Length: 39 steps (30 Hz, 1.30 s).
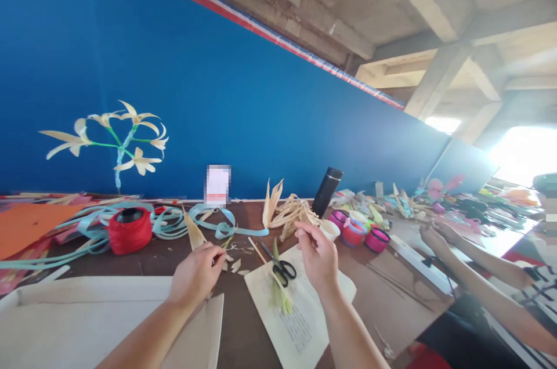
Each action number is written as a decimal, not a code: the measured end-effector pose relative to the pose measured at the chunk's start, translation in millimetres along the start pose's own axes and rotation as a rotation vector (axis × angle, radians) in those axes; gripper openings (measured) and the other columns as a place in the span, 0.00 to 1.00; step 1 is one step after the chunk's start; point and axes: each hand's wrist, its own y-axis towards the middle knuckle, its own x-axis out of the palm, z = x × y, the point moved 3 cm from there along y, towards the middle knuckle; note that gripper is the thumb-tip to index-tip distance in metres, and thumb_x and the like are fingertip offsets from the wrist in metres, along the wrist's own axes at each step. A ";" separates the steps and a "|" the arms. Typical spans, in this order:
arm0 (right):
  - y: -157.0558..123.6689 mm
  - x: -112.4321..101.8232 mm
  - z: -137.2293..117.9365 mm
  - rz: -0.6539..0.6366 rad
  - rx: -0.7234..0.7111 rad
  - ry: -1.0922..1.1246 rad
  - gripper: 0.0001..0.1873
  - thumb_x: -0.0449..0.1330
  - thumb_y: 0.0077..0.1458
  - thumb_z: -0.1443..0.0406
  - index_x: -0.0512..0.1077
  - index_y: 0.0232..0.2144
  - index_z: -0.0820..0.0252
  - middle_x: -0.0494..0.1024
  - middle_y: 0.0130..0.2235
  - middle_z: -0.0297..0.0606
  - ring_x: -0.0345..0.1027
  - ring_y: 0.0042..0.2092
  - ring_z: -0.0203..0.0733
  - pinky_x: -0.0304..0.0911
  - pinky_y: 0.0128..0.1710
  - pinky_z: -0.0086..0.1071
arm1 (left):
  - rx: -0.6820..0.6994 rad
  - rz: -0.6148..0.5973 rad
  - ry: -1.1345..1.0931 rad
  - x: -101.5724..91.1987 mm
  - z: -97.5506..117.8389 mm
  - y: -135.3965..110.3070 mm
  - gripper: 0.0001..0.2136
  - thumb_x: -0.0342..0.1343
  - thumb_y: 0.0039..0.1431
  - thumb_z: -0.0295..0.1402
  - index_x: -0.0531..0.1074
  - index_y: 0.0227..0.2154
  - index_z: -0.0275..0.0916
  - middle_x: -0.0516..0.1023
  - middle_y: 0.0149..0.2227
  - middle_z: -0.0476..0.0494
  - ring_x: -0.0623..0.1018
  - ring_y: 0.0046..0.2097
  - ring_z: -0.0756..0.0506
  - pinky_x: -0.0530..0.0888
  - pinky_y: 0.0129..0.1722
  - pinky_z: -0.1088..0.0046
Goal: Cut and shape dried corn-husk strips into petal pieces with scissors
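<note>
My left hand [195,277] is closed around a pale dried corn husk [194,230], whose pointed end sticks up above the fist. Thumb and index finger of my right hand [319,256] come together in a pinch; whatever may be between them is too small to make out. Behind that hand lies a bundle of dried husks [289,211]. Between the hands, black-handled scissors [282,269] rest on a printed sheet [300,317], beside a greenish husk piece [281,296]. Small husk scraps [235,266] are scattered near my left hand.
A red spool of ribbon [129,231] and light blue strips [172,223] lie at left, behind a white tray [87,305]. A black bottle [327,192] and pink tape rolls [376,239] stand at right. A co-worker's hands [435,238] are farther right. A husk flower [119,143] stands at back.
</note>
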 end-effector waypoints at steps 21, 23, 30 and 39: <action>6.7 -151.8 183.7 -0.104 0.356 -0.780 0.19 0.48 0.49 0.57 0.73 0.39 0.51 0.76 0.43 0.37 0.70 0.41 0.48 0.62 0.38 0.34 | 0.004 0.007 -0.019 -1.6 4.1 -1.0 0.11 0.44 0.58 0.35 0.71 0.29 0.43 0.71 0.31 0.50 0.71 0.34 0.52 0.61 0.31 0.80; 13.1 -177.0 205.1 -0.081 0.395 -0.828 0.19 0.49 0.48 0.56 0.73 0.38 0.51 0.76 0.43 0.38 0.70 0.43 0.49 0.62 0.39 0.34 | -0.001 0.004 -0.025 -3.2 5.5 -1.6 0.11 0.44 0.58 0.34 0.71 0.29 0.42 0.71 0.31 0.50 0.71 0.35 0.52 0.61 0.32 0.80; 5.3 -205.7 241.8 -0.083 0.424 -0.896 0.17 0.51 0.45 0.58 0.75 0.35 0.45 0.76 0.44 0.36 0.68 0.46 0.51 0.63 0.38 0.38 | -0.009 -0.007 -0.019 -2.4 6.0 -1.1 0.11 0.44 0.58 0.34 0.71 0.28 0.42 0.71 0.30 0.50 0.71 0.34 0.52 0.61 0.32 0.79; -20.0 -181.7 240.1 -0.116 0.512 -0.820 0.19 0.51 0.45 0.53 0.74 0.37 0.46 0.78 0.41 0.38 0.71 0.43 0.52 0.64 0.37 0.38 | -0.001 0.018 -0.027 -1.3 4.5 -1.5 0.10 0.44 0.58 0.34 0.71 0.28 0.42 0.70 0.30 0.50 0.71 0.33 0.52 0.60 0.30 0.80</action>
